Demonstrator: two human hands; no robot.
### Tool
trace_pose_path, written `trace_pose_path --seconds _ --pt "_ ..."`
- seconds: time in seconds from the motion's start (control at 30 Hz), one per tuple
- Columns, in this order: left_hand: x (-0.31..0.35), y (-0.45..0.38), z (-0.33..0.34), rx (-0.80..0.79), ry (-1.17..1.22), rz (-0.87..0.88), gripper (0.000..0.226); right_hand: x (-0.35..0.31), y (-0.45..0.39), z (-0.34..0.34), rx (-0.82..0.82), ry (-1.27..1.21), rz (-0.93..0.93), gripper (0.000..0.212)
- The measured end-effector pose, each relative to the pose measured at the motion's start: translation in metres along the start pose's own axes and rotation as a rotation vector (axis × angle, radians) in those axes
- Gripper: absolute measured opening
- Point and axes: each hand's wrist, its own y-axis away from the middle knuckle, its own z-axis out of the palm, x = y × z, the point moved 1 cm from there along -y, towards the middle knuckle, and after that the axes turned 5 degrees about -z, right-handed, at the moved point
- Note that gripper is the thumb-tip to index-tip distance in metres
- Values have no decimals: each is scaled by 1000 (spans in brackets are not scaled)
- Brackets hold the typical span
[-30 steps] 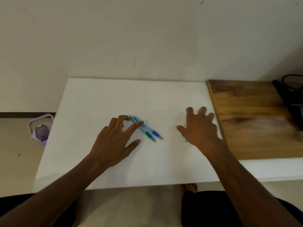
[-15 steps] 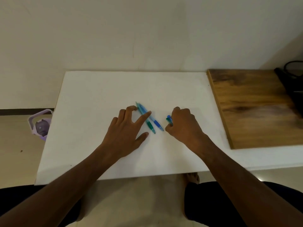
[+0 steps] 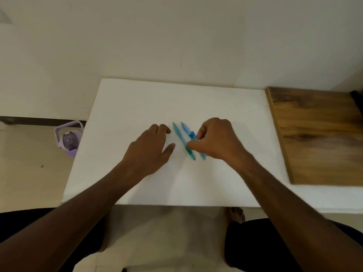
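Observation:
Two pens lie side by side on the white board (image 3: pixel 137 107), slanting from upper left to lower right: a teal pen (image 3: pixel 181 139) and a light blue pen (image 3: pixel 184 127) just right of it. My right hand (image 3: pixel 216 140) pinches a third pen (image 3: pixel 192 134) between thumb and fingers, low over the light blue pen. Only the third pen's dark blue end shows; the fingers hide the rest. My left hand (image 3: pixel 151 148) rests on the board just left of the teal pen, fingers loosely curled, holding nothing and apart from the pens.
A wooden board (image 3: pixel 318 134) adjoins the white board on the right. A lilac bottle with a handle (image 3: pixel 68 138) stands on the floor at the left. The wall runs behind the table. My knees are below the front edge.
My right hand picked up a pen at the right and carried it left to the two pens. My left hand let go of the pair and drew slightly left.

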Motion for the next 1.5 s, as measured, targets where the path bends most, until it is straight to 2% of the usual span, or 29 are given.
trace_pose_path --seconds 0.07,0.13,0.2,0.27,0.33,0.5,0.67,0.87,0.97,1.03,1.1,1.2,1.33,1.43,1.5 --pt "-7 -5 -6 -79 315 -154 30 -27 5 16 9 -28 -83 40" --pt "-8 -4 -9 -197 735 -360 38 -47 5 30 19 -68 -120 38" --pt "-8 -2 -10 -260 919 -426 41 -57 0 37 13 -92 -118 34" --pt "-11 -5 -7 -245 889 -396 35 -58 -5 39 -16 -68 -124 35" --pt "-18 -11 -6 -153 783 -371 27 -52 -7 37 -19 -16 -131 43" --pt "-24 -23 -7 -59 476 -297 17 -11 -9 21 102 69 -84 49" --pt "-24 -25 -7 45 296 -208 28 13 -6 25 75 104 -75 44" --pt "-17 -26 -3 71 171 -187 49 24 -5 28 87 61 -69 42" --pt "-14 -26 -5 119 114 -203 45 20 -4 26 180 129 -128 48" --pt "-13 -25 -7 162 93 -184 36 11 -2 31 221 72 -202 40" --pt "-13 -24 -8 197 86 -168 29 1 2 42 181 -16 -235 31" --pt "-13 -23 -10 218 145 -140 22 -5 4 57 116 -25 -220 26" --pt "-10 -22 -11 151 406 -105 15 -5 3 53 112 -90 -153 28" --pt "-8 -22 -13 126 574 -168 24 -9 5 43 169 -270 -119 18" --pt "-6 -22 -13 66 664 -177 31 -13 9 38 140 -380 -122 14"
